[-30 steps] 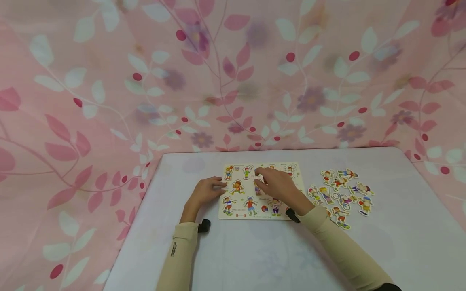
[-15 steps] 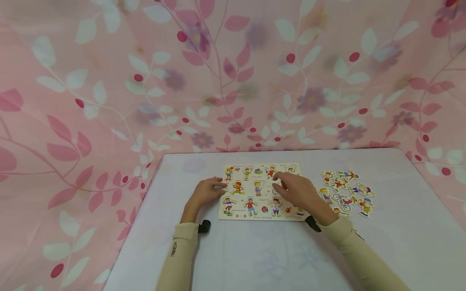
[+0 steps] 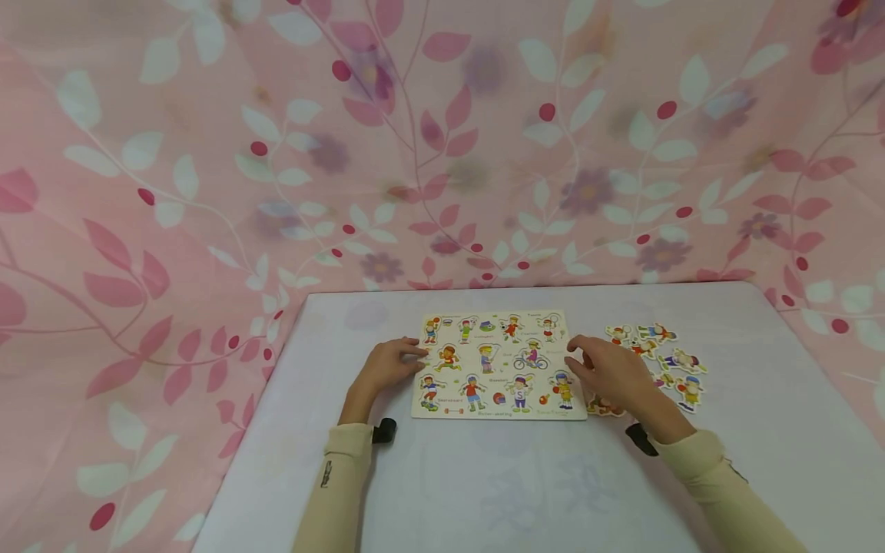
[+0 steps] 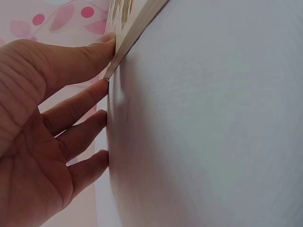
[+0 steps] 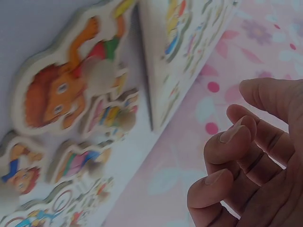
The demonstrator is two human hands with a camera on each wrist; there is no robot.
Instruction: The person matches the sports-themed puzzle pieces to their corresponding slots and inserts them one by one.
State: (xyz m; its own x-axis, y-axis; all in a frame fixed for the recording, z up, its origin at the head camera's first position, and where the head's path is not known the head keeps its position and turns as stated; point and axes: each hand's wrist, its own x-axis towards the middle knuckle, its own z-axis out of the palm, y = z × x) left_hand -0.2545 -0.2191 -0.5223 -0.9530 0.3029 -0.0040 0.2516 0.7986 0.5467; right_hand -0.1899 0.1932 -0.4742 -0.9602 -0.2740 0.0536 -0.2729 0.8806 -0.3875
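Observation:
A pale puzzle board point(image 3: 470, 364) with pictures of children at sports lies flat on the white table. My left hand point(image 3: 389, 364) rests at its left edge. In the left wrist view its thumb point(image 4: 90, 59) lies on the board's edge, and the fairly straight fingers reach the edge and tabletop. Over the board's right edge hovers my right hand point(image 3: 615, 372), fingers loosely bent and nothing between them. Cut-out puzzle pieces point(image 3: 681, 361) lie loose to the right, some hidden beneath that hand. The right wrist view shows a red-haired child piece point(image 5: 61, 87) with a round knob.
White cloth point(image 3: 512, 491) covers the table. Behind it hangs a pink floral curtain point(image 3: 429, 153). Black wrist cameras point(image 3: 384, 431) sit at both cuffs. The loose pieces partly overlap, close to the board's right side.
My right hand has moved right, from over the board's middle to its right edge near the loose pieces, uncovering the board's pictures. The left hand has stayed at the left edge.

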